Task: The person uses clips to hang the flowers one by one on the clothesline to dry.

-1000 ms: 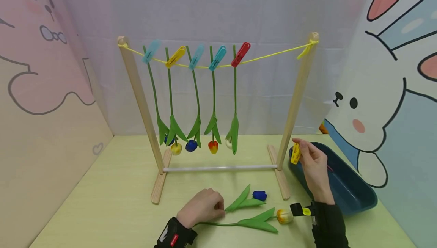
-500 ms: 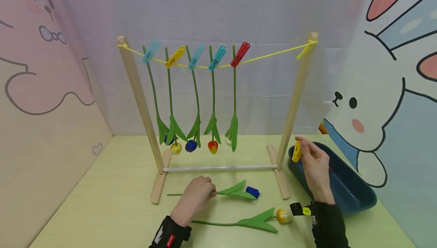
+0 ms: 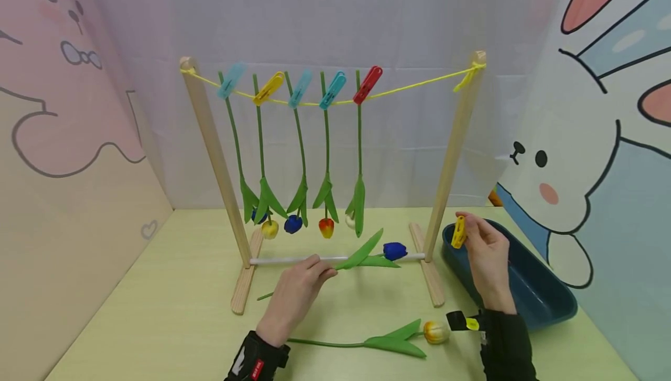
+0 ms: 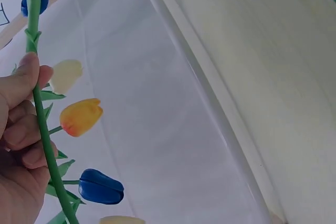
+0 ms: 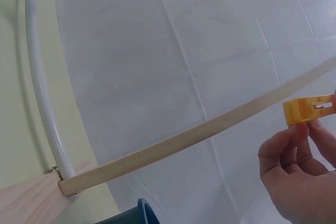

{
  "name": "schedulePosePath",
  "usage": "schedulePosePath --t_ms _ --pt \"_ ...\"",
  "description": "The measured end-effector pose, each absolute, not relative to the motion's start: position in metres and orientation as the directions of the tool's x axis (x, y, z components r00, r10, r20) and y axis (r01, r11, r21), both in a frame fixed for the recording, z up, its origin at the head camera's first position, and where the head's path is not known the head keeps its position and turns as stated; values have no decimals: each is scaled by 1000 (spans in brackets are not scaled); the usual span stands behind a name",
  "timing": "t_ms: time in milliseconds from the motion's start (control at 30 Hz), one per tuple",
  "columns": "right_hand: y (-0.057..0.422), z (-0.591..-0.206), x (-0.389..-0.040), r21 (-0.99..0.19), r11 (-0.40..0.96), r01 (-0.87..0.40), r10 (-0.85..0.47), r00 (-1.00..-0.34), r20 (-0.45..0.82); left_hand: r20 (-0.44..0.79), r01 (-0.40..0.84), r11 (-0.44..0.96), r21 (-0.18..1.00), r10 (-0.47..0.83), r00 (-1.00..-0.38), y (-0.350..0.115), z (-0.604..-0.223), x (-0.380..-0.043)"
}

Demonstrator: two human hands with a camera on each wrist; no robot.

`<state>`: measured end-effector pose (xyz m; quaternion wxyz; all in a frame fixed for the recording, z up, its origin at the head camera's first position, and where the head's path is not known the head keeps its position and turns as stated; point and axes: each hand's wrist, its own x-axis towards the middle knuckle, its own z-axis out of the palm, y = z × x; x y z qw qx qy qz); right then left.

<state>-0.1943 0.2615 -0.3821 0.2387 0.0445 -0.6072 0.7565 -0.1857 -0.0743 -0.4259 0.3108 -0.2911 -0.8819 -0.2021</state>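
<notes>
My left hand (image 3: 299, 290) pinches the green stem of a blue tulip (image 3: 394, 251), held above the table with its bloom pointing right. In the left wrist view the stem (image 4: 46, 140) runs between thumb and fingers. At the right, my right hand (image 3: 487, 253) holds a yellow clothespin (image 3: 458, 232) by thumb and fingers, over the near end of a dark blue basin (image 3: 545, 293). A yellow-and-white tulip (image 3: 437, 332) lies on the table in front. Several tulips hang heads down from a yellow cord, among them a red-orange one (image 3: 326, 228), pinned by clothespins such as a red one (image 3: 368, 85).
The yellow cord (image 3: 419, 83) spans two wooden posts, the right one (image 3: 455, 159) close to the basin. A white rod (image 3: 293, 260) joins the posts low down, behind the left hand. A pale curtain hangs behind, and cartoon-printed panels stand at both sides.
My left hand has slid the blue tulip left, then raised it off the table and away from me. The right hand keeps the clothespin and shifts only slightly.
</notes>
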Motion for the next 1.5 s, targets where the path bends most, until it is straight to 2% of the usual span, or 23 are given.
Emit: schedulePosePath --t_ms 267,467,567,733,900,1000,1200,1500 --pt "262 -382 -194 -885 -172 -432 284 -882 376 745 604 796 45 376 -551 -79 -423 -185" --pt "262 -383 -194 -887 -177 -427 276 -886 372 759 562 827 28 349 -550 -79 -420 -185" --pt "262 -383 -194 -891 -172 -420 276 -889 366 756 580 809 96 320 -571 -78 -418 -184" --pt "263 -384 -195 -891 -167 -423 275 -887 370 713 635 716 290 281 -642 -78 -414 -182" --pt "263 -384 -195 -880 -173 -442 264 -882 391 637 660 545 517 270 -722 -80 -411 -182" --pt "262 -384 -194 -877 -174 -448 267 -879 396 629 676 427 601 269 -729 -79 -412 -183" --pt "262 -384 -195 -883 -163 -440 280 -879 386 672 715 270 645 246 -699 -74 -413 -183" --pt "263 -384 -195 -871 -193 -451 276 -877 393 744 762 178 623 167 -647 -67 -408 -178"
